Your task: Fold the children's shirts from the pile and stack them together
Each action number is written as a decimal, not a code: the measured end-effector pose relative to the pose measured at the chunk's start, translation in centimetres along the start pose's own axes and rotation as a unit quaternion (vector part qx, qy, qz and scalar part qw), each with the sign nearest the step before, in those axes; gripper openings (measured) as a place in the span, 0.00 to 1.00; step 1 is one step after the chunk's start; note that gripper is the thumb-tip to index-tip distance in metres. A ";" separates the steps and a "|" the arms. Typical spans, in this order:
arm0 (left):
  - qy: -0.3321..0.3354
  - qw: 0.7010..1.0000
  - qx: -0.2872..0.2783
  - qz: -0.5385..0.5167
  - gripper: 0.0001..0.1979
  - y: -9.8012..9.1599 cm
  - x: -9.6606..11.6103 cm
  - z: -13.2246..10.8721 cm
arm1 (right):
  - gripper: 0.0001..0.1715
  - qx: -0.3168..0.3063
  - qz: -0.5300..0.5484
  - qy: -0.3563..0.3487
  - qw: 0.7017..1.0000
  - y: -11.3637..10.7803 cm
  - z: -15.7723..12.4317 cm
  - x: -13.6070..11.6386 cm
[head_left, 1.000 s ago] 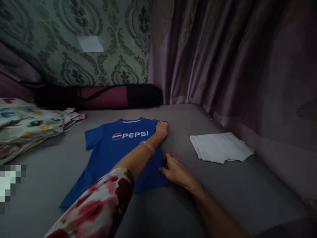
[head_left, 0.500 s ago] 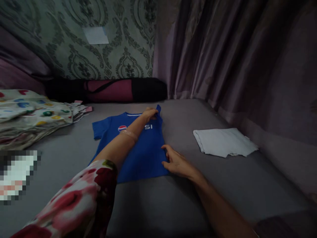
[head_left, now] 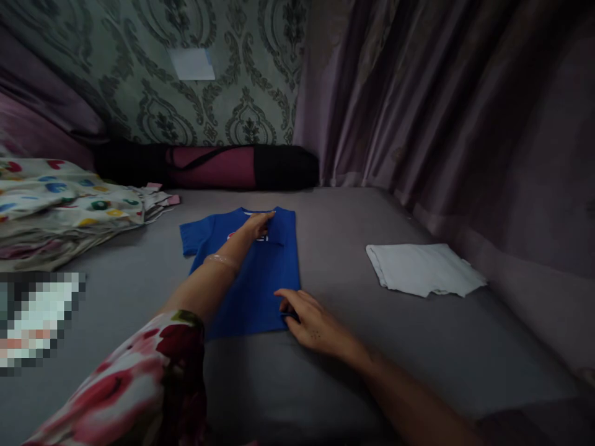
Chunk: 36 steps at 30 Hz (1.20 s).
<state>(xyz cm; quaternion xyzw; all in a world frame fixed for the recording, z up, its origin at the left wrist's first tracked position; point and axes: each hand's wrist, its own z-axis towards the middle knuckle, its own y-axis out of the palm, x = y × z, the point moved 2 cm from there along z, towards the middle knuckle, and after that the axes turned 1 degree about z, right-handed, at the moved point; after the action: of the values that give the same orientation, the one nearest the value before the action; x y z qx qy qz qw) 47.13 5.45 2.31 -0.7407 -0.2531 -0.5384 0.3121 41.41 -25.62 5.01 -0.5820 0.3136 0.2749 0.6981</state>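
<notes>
A blue short-sleeved T-shirt lies front up on the bed, its printed chest partly covered. Its right side is folded inward, leaving a straight edge there, while the left sleeve sticks out. My left hand is at the shirt's upper part just below the collar, fingers closed on the folded-over sleeve cloth. At the lower right corner, my right hand has its thumb and curled fingers around the side edge near the hem. My left forearm hides part of the shirt's left side.
A folded white garment lies to the right on the grey bed sheet. Patterned clothes are heaped at the left. A long black and maroon bag lies along the wall; curtains hang at the right.
My left hand has moved left with the right sleeve, folding it over the chest. My right hand has also moved left with the lower edge, and the shirt has become narrower.
</notes>
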 end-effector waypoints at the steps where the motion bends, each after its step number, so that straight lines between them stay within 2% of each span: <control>1: -0.006 1.000 0.009 0.006 0.14 0.0 -0.2 0.0 | 0.31 -0.001 -0.001 -0.007 1.000 -0.1 0.0 0.0; 5: -0.014 0.998 0.052 0.043 0.13 0.0 -0.7 -0.2 | 0.26 -0.012 0.005 -0.014 1.000 -0.7 0.1 -0.2; 9: 0.021 0.991 0.092 0.089 0.20 -0.3 -0.6 -0.8 | 0.15 -0.013 0.056 0.021 0.998 -1.1 0.5 -0.4; 13: 0.106 0.973 0.130 0.159 0.24 -1.3 0.5 -2.9 | 0.13 0.062 0.098 0.059 0.991 -1.4 1.4 1.2; 15: 0.180 0.949 0.094 0.243 0.22 -1.4 1.0 -5.0 | 0.13 0.123 0.073 0.063 0.988 -1.8 2.0 3.0; 17: 0.247 0.916 0.003 0.316 0.17 -1.1 1.0 -7.9 | 0.14 0.169 0.026 0.054 0.984 -2.5 2.8 4.9; 19: 0.307 0.874 -0.098 0.365 0.14 -0.5 0.4 -11.6 | 0.17 0.176 -0.032 0.041 0.983 -3.2 4.1 6.5; 22: 0.372 0.814 -0.188 0.404 0.14 0.5 -1.3 -17.2 | 0.22 0.136 -0.129 0.063 0.980 -4.0 6.8 7.9; 25: 0.393 0.790 -0.184 0.432 0.19 1.4 -3.3 -21.1 | 0.27 0.086 -0.215 0.111 0.966 -3.9 10.0 8.4; 27: 0.380 0.788 -0.158 0.458 0.22 1.8 -4.4 -22.5 | 0.29 0.067 -0.252 0.136 0.956 -3.6 11.9 8.5; 31: 0.376 0.783 -0.128 0.479 0.23 2.2 -5.5 -23.3 | 0.33 0.062 -0.291 0.167 0.940 -3.2 14.7 9.3; 36: 0.385 0.763 -0.114 0.506 0.24 2.4 -5.7 -23.6 | 0.35 0.051 -0.305 0.187 0.932 -4.0 17.8 11.0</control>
<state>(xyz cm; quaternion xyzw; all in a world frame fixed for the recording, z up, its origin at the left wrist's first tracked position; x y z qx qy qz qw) 32.11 -13.76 1.70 -0.5216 0.3635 -0.5669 0.5238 53.67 -8.57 1.44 -0.6545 0.2600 -0.0813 0.7053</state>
